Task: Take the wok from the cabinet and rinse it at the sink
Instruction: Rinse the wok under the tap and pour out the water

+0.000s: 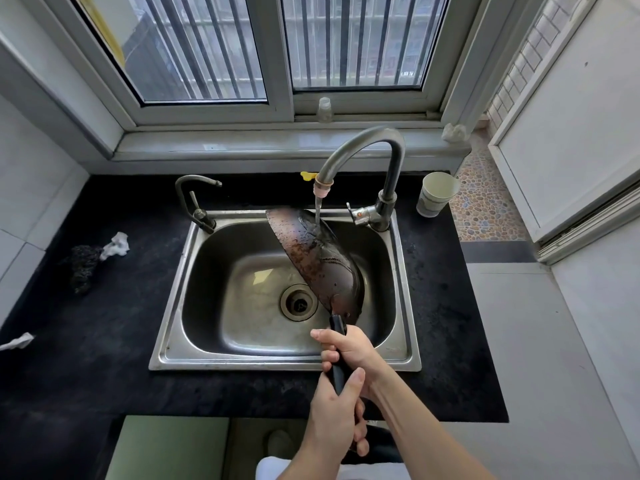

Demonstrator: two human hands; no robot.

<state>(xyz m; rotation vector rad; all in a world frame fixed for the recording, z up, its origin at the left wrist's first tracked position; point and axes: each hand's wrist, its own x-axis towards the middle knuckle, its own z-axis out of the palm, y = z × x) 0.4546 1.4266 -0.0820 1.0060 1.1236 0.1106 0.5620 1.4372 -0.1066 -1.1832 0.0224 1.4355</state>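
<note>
Head view showed your left hand [334, 410] and right hand [349, 349] both clenched on the dark, rusty round-bottomed wok's [317, 261] black handle [338, 362] — wet, probably heavy and slippery — tilted under running water.

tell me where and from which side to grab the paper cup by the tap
Grip the paper cup around its side wall, below the rim, coming from the right. It stands upright and open-topped, and the tap crowds its left side, while the right side looks open.
</note>
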